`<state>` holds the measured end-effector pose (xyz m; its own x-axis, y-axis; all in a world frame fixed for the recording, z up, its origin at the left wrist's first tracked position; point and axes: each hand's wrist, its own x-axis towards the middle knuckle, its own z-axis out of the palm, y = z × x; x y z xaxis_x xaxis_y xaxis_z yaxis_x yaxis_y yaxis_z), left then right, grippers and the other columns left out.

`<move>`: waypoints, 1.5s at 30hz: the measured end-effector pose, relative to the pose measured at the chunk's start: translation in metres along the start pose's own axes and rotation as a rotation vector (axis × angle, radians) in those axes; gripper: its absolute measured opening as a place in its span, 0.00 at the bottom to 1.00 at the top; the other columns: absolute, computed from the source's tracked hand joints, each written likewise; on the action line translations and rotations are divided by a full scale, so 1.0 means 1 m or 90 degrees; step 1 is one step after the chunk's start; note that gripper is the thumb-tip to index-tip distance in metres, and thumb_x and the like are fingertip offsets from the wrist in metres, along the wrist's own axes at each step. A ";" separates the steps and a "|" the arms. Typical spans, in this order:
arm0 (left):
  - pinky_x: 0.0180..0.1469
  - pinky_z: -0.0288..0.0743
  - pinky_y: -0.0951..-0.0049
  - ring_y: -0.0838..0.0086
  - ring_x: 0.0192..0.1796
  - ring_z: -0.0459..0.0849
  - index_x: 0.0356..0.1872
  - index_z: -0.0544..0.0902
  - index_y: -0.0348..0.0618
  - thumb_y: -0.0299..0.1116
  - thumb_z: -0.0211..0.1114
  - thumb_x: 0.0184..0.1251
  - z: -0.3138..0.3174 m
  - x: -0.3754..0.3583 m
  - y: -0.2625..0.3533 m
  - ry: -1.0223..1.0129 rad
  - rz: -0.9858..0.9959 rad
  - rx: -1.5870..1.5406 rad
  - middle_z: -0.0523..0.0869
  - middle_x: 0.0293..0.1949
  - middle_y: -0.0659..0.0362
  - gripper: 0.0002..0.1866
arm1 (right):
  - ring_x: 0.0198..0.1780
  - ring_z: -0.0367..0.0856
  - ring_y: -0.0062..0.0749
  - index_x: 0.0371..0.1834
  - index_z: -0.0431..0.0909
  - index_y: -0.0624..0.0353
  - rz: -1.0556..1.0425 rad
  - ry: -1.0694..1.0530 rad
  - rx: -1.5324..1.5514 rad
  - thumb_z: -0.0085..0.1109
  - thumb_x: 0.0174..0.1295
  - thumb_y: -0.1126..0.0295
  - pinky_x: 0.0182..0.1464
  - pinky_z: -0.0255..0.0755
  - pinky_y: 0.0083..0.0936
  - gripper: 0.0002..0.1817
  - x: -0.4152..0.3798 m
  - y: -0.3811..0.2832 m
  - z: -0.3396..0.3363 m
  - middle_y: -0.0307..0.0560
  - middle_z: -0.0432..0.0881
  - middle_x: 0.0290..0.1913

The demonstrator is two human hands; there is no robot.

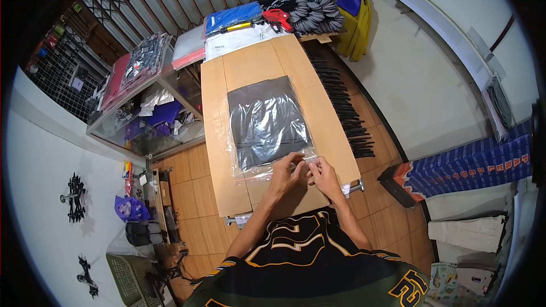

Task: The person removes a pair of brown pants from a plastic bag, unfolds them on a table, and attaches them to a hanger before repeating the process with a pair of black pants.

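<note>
A folded dark grey garment (264, 111) lies flat inside a clear plastic bag (242, 173) on the cardboard-topped table. The bag's near edge carries a thin red strip. At the right part of that edge, my left hand (286, 174) has its fingers curled and its thumb close to the fingertips, on the bag's plastic. Just to the right, my right hand (323, 176) pinches the bag's near right corner between thumb and fingers. Both hands are close together, and the exact grip of the left fingertips is partly hidden.
Cardboard (213, 96) covers the table. At its far end are a red tape dispenser (277, 19), a blue package (233, 17) and bundled grey-black textiles (315, 14). A glass display case (142, 108) stands left; black hangers (341, 108) line the right side. A blue box (466, 165) lies right.
</note>
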<state>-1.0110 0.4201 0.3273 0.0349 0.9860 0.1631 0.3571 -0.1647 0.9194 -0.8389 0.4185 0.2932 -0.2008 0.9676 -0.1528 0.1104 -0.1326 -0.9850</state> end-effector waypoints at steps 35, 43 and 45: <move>0.46 0.73 0.61 0.61 0.45 0.85 0.48 0.86 0.47 0.28 0.73 0.62 -0.016 -0.016 -0.010 -0.006 0.132 0.275 0.87 0.40 0.58 0.13 | 0.28 0.88 0.36 0.46 0.69 0.64 -0.029 0.169 -0.101 0.69 0.58 0.70 0.34 0.79 0.33 0.20 0.005 0.003 0.023 0.52 0.88 0.29; 0.47 0.74 0.64 0.64 0.41 0.87 0.46 0.84 0.44 0.23 0.73 0.60 -0.032 -0.006 -0.004 0.141 0.145 0.248 0.89 0.39 0.58 0.14 | 0.28 0.87 0.35 0.47 0.69 0.64 -0.013 0.163 -0.132 0.70 0.56 0.70 0.35 0.78 0.32 0.21 0.005 -0.002 0.023 0.52 0.88 0.28; 0.46 0.74 0.65 0.65 0.41 0.88 0.47 0.84 0.45 0.24 0.74 0.60 -0.036 -0.003 -0.005 0.145 0.141 0.242 0.90 0.39 0.58 0.14 | 0.28 0.86 0.34 0.49 0.70 0.64 -0.031 0.183 -0.146 0.69 0.56 0.70 0.34 0.77 0.32 0.22 0.005 0.007 0.026 0.51 0.88 0.28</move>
<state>-1.0468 0.4174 0.3355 -0.0407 0.8905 0.4532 0.6811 -0.3071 0.6646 -0.8645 0.4169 0.2836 0.0669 0.9967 -0.0454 0.3299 -0.0650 -0.9418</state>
